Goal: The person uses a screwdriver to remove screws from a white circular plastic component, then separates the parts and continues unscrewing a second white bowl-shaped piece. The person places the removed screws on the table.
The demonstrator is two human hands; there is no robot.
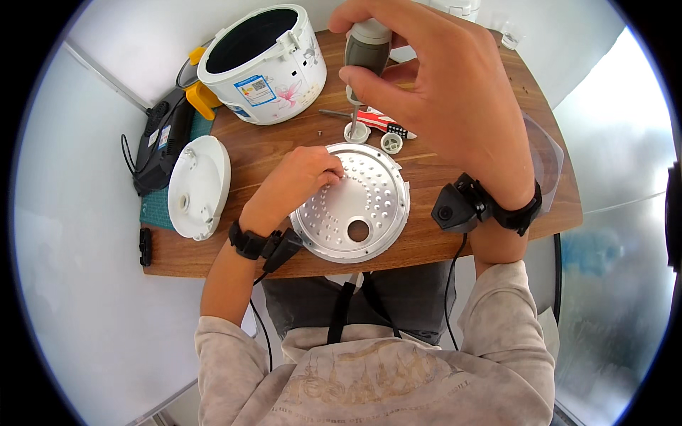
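Note:
My right hand point(447, 92) is wrapped round the grey handle of a screwdriver point(368, 53), held upright. Its thin shaft points down to a small white round part point(357, 132) by the far rim of a dimpled silver metal disc point(348, 192); whether the tip touches a screw is too small to tell. The disc lies at the table's near edge and has one round hole on its near side. On the disc's left part rests my left hand point(309, 174), fingers curled down and closed. What its fingertips hold, if anything, is hidden.
A white rice cooker body point(263, 78) with a flower print stands far left. Left of the disc lies a white plastic lid point(199, 188), near a green mat point(158, 211) and a black device point(160, 145). A red tool point(380, 121) and a second white round part point(391, 143) lie beyond the disc.

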